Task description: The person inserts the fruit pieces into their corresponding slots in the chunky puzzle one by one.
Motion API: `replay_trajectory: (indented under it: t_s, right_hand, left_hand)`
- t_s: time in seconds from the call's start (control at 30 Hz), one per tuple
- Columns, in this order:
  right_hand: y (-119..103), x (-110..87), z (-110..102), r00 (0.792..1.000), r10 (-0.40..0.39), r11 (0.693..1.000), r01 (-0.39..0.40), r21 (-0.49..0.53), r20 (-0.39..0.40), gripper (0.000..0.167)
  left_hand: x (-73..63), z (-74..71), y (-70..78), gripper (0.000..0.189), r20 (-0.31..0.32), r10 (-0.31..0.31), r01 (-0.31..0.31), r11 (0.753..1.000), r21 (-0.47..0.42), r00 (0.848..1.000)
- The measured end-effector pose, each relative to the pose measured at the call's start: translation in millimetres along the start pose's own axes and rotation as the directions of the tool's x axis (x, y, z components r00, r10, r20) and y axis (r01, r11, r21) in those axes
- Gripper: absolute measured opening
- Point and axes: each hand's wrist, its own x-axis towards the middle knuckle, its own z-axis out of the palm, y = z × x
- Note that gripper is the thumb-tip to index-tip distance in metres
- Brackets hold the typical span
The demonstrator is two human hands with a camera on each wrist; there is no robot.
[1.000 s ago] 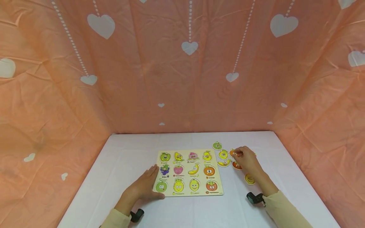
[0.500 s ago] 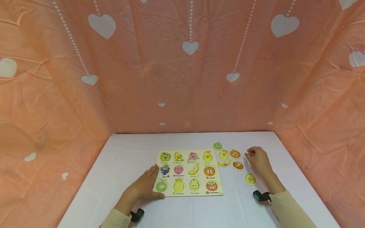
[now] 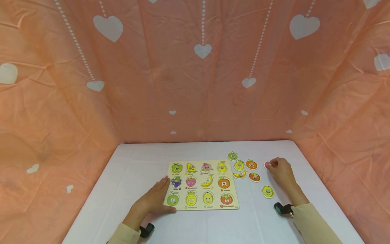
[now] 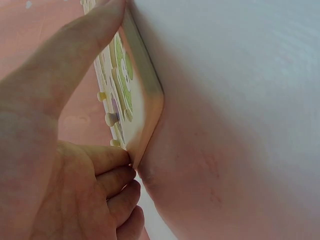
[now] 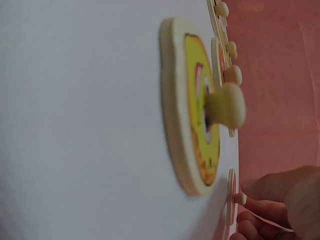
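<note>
A wooden fruit puzzle board (image 3: 199, 210) lies on the white table. My left hand (image 3: 153, 196) rests at its near left corner, thumb along the front edge and fingers against the left side; the left wrist view shows them touching the board's edge (image 4: 145, 105). On the right, my right hand (image 3: 282, 172) pinches the knob of a pink puzzle piece (image 3: 266, 164) between thumb and index finger. That pink piece (image 5: 231, 200) stands near the table surface in the right wrist view; whether it touches is unclear. A yellow lemon piece (image 3: 268, 191) lies nearer me.
Between the board and my right hand lie more knobbed pieces: a green melon (image 3: 232, 156), a pineapple (image 3: 239, 165), a banana (image 3: 239, 174), an orange (image 3: 251, 164) and a persimmon (image 3: 254, 177). Peach cloth walls (image 3: 201, 101) enclose the table.
My right hand has moved right, from over the orange and persimmon pieces to the pink piece, and now pinches its knob. The left hand and board have stayed put.
</note>
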Motion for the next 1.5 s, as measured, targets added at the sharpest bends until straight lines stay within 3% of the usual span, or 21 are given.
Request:
replay_trajectory:
  t_s: [0.93,1.5]
  right_hand:
    - [-0.4,1.9,-2.6,0.996,0.084,0.996,-0.084,0.003,0.039,0.019]
    - [3.1,3.8,-0.1,0.998,0.059,0.998,-0.059,0.001,0.030,0.020]
  left_hand:
    - [0.5,1.4,-0.9,0.126,0.009,-0.014,0.014,1.000,0.006,1.000]
    - [0.7,0.4,-0.9,0.127,0.008,-0.010,0.010,1.000,0.001,1.000]
